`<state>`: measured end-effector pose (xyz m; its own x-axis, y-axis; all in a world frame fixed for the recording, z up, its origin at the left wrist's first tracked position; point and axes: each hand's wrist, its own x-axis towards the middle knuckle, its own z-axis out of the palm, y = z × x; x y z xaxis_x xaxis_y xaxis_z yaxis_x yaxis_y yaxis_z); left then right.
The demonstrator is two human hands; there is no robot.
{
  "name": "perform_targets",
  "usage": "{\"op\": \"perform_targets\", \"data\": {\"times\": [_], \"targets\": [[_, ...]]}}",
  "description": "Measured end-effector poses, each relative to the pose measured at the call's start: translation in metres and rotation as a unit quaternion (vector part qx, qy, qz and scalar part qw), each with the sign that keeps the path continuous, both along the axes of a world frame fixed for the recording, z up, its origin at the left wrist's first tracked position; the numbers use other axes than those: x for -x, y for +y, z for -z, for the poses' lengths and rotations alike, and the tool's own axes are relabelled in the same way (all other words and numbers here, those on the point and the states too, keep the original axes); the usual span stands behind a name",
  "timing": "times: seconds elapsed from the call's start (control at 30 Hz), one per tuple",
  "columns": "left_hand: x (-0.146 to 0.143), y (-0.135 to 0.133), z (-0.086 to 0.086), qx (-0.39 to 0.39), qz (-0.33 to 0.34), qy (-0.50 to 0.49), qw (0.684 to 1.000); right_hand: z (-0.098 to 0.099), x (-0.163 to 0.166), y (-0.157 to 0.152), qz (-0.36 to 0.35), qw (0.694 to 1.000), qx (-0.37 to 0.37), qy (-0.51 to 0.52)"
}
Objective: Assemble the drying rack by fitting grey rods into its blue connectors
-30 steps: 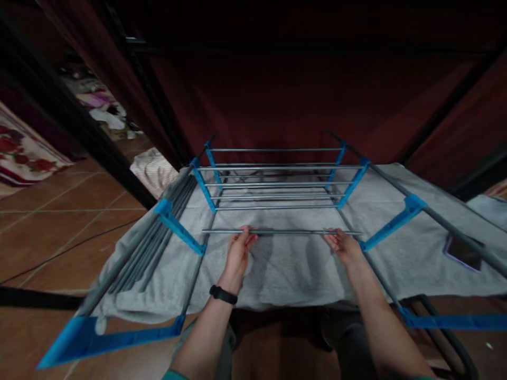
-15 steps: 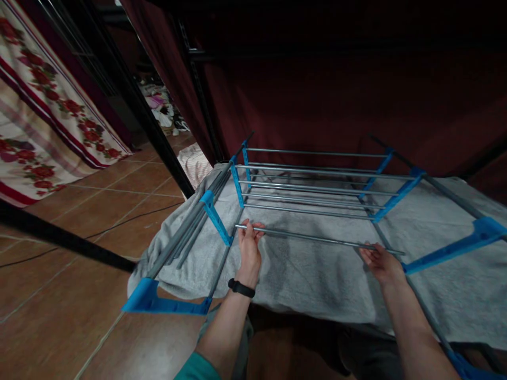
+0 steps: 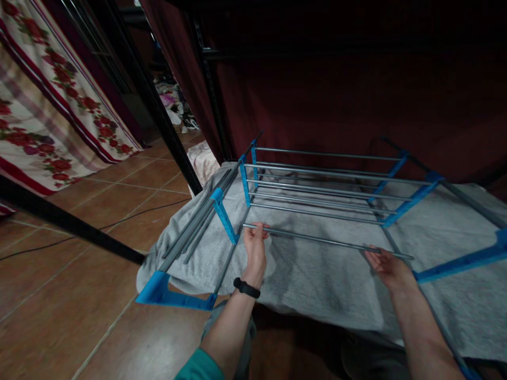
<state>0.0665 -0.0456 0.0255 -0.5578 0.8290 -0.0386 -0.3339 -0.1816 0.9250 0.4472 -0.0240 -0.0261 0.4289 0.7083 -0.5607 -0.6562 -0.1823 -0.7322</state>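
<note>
Since a second ago the rod (image 3: 325, 241) has gone from lying level across the view to slanting, its left end higher, and the rack (image 3: 317, 182) now sits further toward 3 o'clock. In the head view the left hand (image 3: 255, 248), with a black wristband (image 3: 246, 288), has its grip pinched round the rod just inside the left tip. The right hand (image 3: 390, 266) has its fingers curled round the rod from below near the right tip. The rod is held just above the grey cloth (image 3: 317, 279), its long axis running from 9 o'clock toward 4 o'clock, nearly parallel to the fitted rails at 12 o'clock. Its left tip is just beside the blue bracket (image 3: 225, 215) and the side tube. An open strip of cloth lies between the rod and the nearest fitted rail, and a wider one runs back to the cloth's near edge at 6 o'clock. Bare tiled floor (image 3: 79, 248) spreads at 8 o'clock, crossed by a thin cable (image 3: 130, 217).
</note>
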Motion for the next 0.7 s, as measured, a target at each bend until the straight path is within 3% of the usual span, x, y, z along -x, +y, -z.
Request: {"op": "perform_targets", "data": {"times": [0.2, 0.33, 0.53, 0.7], "targets": [[0.006, 0.008, 0.005, 0.042, -0.063, 0.008, 0.997, 0.002, 0.001, -0.001, 0.016, 0.999, -0.016, -0.035], [0.016, 0.012, 0.006, 0.055, -0.074, 0.123, 0.988, 0.001, 0.000, -0.004, 0.036, 0.998, -0.026, -0.052], [0.022, 0.008, 0.003, 0.062, -0.007, 0.313, 0.948, 0.000, -0.001, -0.007, 0.041, 0.996, -0.025, -0.069], [0.008, -0.004, -0.002, 0.012, 0.064, 0.472, 0.879, -0.004, 0.005, -0.006, 0.042, 0.996, -0.030, -0.077]]}}
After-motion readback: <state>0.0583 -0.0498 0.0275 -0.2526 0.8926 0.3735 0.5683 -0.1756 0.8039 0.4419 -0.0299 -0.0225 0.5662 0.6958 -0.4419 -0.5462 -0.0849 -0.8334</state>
